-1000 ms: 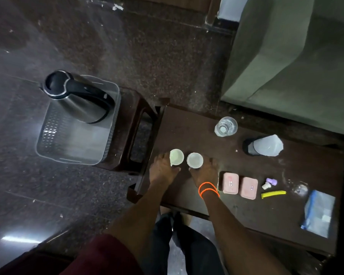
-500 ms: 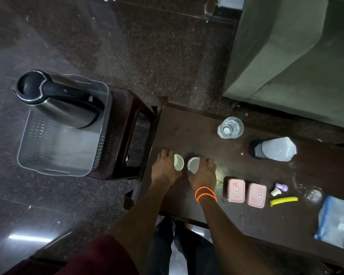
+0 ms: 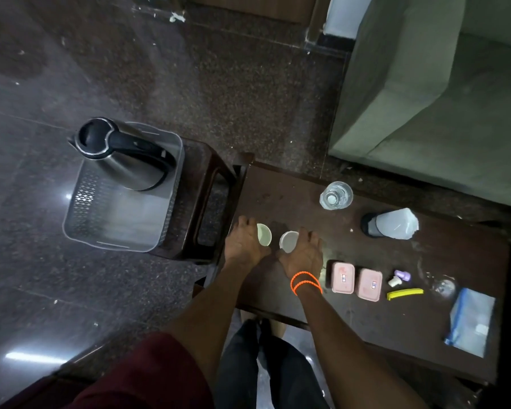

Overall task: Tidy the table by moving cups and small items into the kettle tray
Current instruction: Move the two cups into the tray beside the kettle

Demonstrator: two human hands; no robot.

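One head-worn camera looks steeply down from above; table [image 3: 278, 202] near, tray [image 3: 80, 231] left.

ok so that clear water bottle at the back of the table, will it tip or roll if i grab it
The water bottle stands upright on a narrow base, so a sideways nudge could probably tip it. Its round body would then likely roll. The clear plastic looks smooth, perhaps slippery.

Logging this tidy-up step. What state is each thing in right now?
Left hand: grips the green cup, tilted.
Right hand: grips the white cup, tilted.
Kettle: lid shut, standing in the tray.
Pink boxes: lids on, side by side.
Bottle: upright, capped.
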